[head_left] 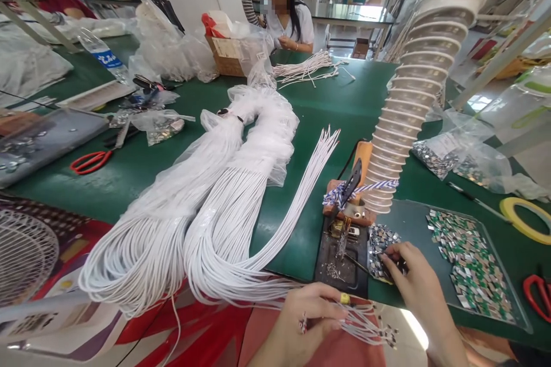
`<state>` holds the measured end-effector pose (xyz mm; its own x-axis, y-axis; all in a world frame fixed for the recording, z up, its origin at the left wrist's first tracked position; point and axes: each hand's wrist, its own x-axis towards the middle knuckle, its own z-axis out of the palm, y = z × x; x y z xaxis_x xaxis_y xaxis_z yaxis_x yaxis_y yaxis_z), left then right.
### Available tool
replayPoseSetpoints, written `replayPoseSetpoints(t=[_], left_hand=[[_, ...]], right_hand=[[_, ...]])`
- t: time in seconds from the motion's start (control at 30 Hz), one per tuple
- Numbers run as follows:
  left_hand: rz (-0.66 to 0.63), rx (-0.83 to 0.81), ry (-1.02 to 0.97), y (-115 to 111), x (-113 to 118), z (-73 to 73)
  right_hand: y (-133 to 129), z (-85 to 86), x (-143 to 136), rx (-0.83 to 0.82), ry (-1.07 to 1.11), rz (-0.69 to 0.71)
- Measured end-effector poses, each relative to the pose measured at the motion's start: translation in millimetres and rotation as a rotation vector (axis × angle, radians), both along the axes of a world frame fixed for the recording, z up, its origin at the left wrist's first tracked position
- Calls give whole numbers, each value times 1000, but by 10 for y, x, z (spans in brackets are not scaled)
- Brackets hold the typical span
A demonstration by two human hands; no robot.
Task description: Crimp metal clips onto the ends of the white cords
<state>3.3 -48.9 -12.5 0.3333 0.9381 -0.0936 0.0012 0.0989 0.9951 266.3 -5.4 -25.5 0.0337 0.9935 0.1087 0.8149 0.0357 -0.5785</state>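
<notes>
Firstly, one green bench [357, 97], running across most of the frame.

White cables [142, 252], two thick looped hanks, from centre to lower left; upper parts wrapped in clear plastic, lower loops hanging over the near edge. A slimmer strand group curves up to the middle of the frame.

One ribbed hose [417, 92], translucent, descending from upper right.

One co-worker [297, 28], white top, seated top centre.

One shallow tray [508, 261], lower right, bearing small green circuit boards [477, 269].

One cardboard box [226, 60], upper centre, pale label; wording too small to read.

One soldering stand [340, 264], right of centre, blue-and-white cord tied about its top.

Left hand [307, 318], bottom centre: fingers closed around the near ends of the white cables, tips fanning out to the right.

Right hand [411, 272], lower right: fingers bent down upon a heap of metal shells [381, 241] just beside the stand; whether a piece is pinched cannot be told.

One bottle [107, 57], upper left, blue label with white lettering, illegible.

One tape roll [527, 221], yellow, right edge.

One pair of scissors [91, 163], red handles, left.

One yellow tag [345, 298], at the left hand's fingertips; any marking unreadable.
</notes>
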Motion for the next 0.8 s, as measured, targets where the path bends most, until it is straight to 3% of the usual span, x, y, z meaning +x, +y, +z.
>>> replayPoseSetpoints(t=[0.23,0.37,0.6,0.7,0.8], left_hand=[[-30,13,30,24,5,-13],[-71,57,51,31,-4,-17],[-38,93,48,73,38,91],[7,105,22,84,40,116],[53,96,28,93,35,124]], right_hand=[[27,103,-50,43,122,-110],[-141,191,-135,-7,445,-268],[-458,205,-686,-287,1186,-93],[-496,229,-870,-394,1271,-84],[-503,278,-937,-401,1243,-91]])
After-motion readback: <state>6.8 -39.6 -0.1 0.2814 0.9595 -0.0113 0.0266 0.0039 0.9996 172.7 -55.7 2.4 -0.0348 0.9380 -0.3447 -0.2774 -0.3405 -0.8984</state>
